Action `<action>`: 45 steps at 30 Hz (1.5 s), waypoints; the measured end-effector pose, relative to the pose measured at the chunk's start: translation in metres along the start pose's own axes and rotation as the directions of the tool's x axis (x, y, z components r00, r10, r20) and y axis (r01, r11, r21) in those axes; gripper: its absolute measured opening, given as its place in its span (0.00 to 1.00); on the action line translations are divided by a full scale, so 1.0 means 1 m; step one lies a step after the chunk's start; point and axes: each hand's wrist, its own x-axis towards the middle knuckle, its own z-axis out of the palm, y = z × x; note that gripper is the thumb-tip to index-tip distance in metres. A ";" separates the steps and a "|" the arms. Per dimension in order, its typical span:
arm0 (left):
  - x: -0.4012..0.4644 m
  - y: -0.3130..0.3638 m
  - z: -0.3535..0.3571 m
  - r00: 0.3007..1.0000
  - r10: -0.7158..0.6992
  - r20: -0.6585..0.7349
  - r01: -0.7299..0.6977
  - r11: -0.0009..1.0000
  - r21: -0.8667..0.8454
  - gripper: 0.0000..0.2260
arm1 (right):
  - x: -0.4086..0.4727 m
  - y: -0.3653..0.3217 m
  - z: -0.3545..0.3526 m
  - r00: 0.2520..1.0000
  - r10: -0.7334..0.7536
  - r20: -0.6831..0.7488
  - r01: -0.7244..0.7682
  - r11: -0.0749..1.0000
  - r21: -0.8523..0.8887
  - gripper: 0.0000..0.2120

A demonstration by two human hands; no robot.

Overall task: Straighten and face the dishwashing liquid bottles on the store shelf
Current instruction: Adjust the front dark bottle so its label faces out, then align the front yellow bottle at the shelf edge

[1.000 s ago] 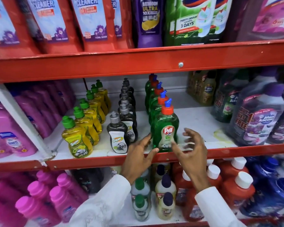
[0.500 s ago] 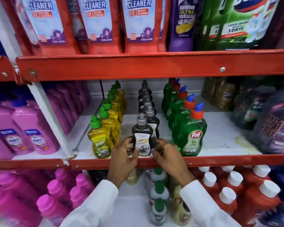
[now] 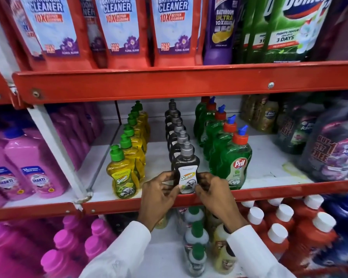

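White shelf (image 3: 265, 167) (red-edged): left hand (image 3: 159, 194) and right hand (image 3: 213, 192) clamp black bottle (image 3: 186, 173).

Bathroom cleaner pouches (image 3: 117, 27) cut off at the top edge; rear grey-capped bottles (image 3: 172, 115) hidden behind the near one; far-right purple jugs (image 3: 333, 149) blurred, print partly unreadable.

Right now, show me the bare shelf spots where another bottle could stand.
Bare shelf lies between the green Pril row and the purple jugs. A narrower strip runs left of the yellow row. Between rows it is tight, and both hands, left hand, right hand, crowd the black bottle.
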 end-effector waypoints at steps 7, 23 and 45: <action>-0.005 0.004 -0.009 1.000 0.013 -0.005 -0.013 0.998 -0.056 0.20 | -0.010 -0.009 0.006 0.992 0.069 -0.104 -0.064 0.997 0.051 0.14; -0.026 -0.049 -0.112 0.968 -0.033 -0.248 0.082 0.978 0.192 0.21 | -0.002 -0.092 0.099 0.957 -0.288 0.040 0.283 0.954 0.096 0.17; -0.018 -0.065 -0.133 0.999 -0.016 -0.039 0.016 1.000 0.001 0.18 | -0.001 -0.093 0.108 0.981 -0.186 0.064 0.176 0.975 0.136 0.16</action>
